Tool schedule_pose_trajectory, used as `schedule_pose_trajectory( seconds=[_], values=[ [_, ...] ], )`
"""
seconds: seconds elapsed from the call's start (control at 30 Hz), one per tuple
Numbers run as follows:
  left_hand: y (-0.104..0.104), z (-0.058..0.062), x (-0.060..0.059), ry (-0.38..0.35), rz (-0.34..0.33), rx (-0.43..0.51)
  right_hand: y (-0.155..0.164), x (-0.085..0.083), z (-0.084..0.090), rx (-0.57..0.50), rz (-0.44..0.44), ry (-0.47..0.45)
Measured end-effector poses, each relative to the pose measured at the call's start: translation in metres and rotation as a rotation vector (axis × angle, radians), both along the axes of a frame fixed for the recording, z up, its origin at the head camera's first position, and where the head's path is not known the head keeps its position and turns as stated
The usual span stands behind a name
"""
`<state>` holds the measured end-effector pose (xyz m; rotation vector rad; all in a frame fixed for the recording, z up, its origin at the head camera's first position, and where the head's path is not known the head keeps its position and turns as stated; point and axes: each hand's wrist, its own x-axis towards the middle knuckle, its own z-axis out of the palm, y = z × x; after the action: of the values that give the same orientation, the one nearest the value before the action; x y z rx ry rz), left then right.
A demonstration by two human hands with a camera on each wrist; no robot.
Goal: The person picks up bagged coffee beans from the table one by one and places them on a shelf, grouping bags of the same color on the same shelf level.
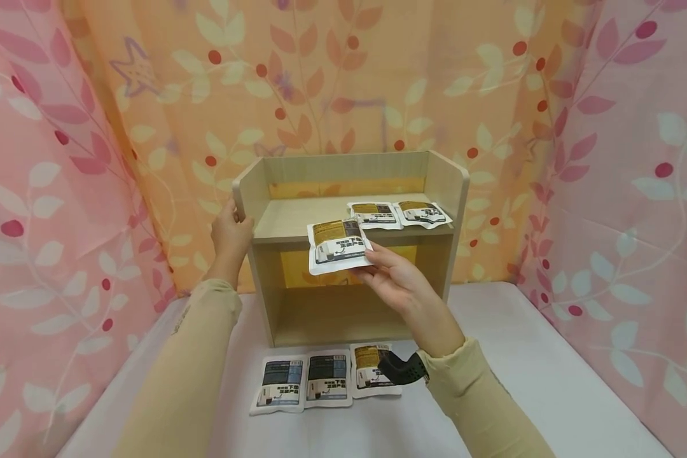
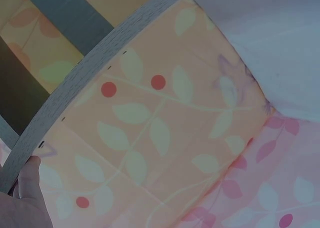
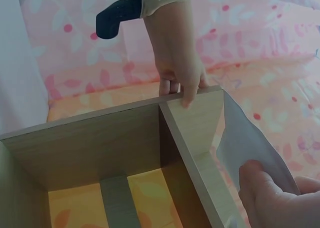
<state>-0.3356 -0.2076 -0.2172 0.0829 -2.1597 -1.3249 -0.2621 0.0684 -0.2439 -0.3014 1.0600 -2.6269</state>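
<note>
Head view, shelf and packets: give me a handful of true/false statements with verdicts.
1. The right hand holds a packet in front of the shelf. True.
2. The left hand rests flat on the table. False: it grips the shelf's left side panel.
3. Two packets lie on the upper board. True.
4. Five packets lie on the table. False: three, in a row before the shelf.
5. The lower compartment holds packets. False: none show there.
</note>
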Motion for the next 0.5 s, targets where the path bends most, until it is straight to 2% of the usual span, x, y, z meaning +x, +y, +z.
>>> schedule_pose_trajectory(
  seconds=[0.2,0.4,0.5],
  values=[
    [-0.001,-0.004,0.000,0.010,0.003,-0.005,-0.011,-0.004,0.003,-0.036,-0.003,-0.034],
    [0.000,-0.003,0.000,0.020,0.006,-0.018,-0.020,-0.012,0.005,-0.149,0.003,-0.131],
    [0.001,-0.002,0.000,0.024,0.005,-0.020,-0.024,-0.015,0.007,-0.182,0.012,-0.148]
  ],
)
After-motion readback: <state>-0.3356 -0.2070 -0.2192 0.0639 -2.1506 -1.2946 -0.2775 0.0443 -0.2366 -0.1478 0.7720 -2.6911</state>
